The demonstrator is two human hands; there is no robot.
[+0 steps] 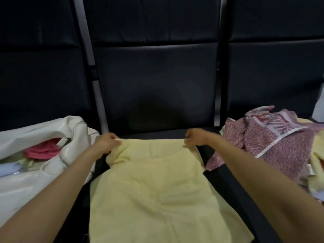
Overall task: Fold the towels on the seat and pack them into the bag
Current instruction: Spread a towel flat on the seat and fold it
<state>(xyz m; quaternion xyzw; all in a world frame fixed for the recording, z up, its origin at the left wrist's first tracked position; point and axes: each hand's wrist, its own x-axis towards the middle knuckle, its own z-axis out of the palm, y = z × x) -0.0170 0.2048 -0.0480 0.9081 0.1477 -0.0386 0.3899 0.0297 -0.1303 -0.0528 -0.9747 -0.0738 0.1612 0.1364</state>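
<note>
Squarely between the two grips, a pale yellow towel [154,190] lies spread on the dark padded seat [157,133]. Its soft terry surface is rumpled in shallow creases, and its near end runs out of view at the bottom. The left grip [107,142] pinches the far left corner, which bunches into a small fold under the curled fingers. The right grip [194,139] pinches the far right corner likewise, and the far hem stretches nearly straight from one to the other. Just left of the left grip sits a white bag [43,130] of glossy, leather-like material, slumped open, with a pink ribbed cloth [42,151] showing inside. Right of the right grip, a crumpled patterned towel [273,142] in a pink speckled print with a pale stripe lies heaped over more yellow cloth [317,163]. Beyond both grips rises the smooth black seat back [157,76].
</note>
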